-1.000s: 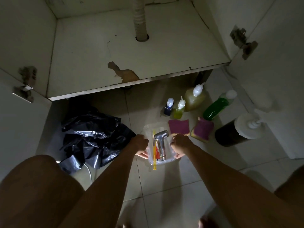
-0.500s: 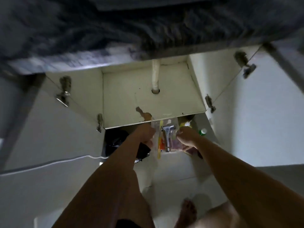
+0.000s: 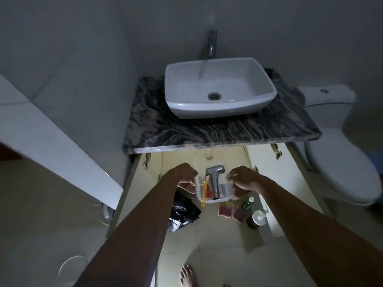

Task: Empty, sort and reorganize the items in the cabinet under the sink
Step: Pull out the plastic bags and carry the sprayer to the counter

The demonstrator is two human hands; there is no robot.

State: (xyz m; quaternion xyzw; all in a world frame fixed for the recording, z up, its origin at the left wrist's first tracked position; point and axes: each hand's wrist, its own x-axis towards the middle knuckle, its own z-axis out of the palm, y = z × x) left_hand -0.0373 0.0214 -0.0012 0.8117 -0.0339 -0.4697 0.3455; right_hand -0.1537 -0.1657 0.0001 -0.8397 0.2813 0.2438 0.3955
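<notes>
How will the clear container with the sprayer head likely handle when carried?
The clear plastic container looks thin-walled, so it probably flexes; left hand and right hand grip opposite sides. The metal sprayer head lies loose inside and may slide, shifting weight if tilted. The yellow stick overhanging the rim could slip out.

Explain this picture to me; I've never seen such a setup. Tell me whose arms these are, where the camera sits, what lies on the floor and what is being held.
No machine: a person wears one camera on the head, looking down, so the arms are their own. The left hand and right hand grip opposite sides of a clear plastic tub holding a metal spray head, in front of the cabinet under the sink. On the floor lie a black bag, two purple sponges, a green bottle and a dark pump bottle.
</notes>
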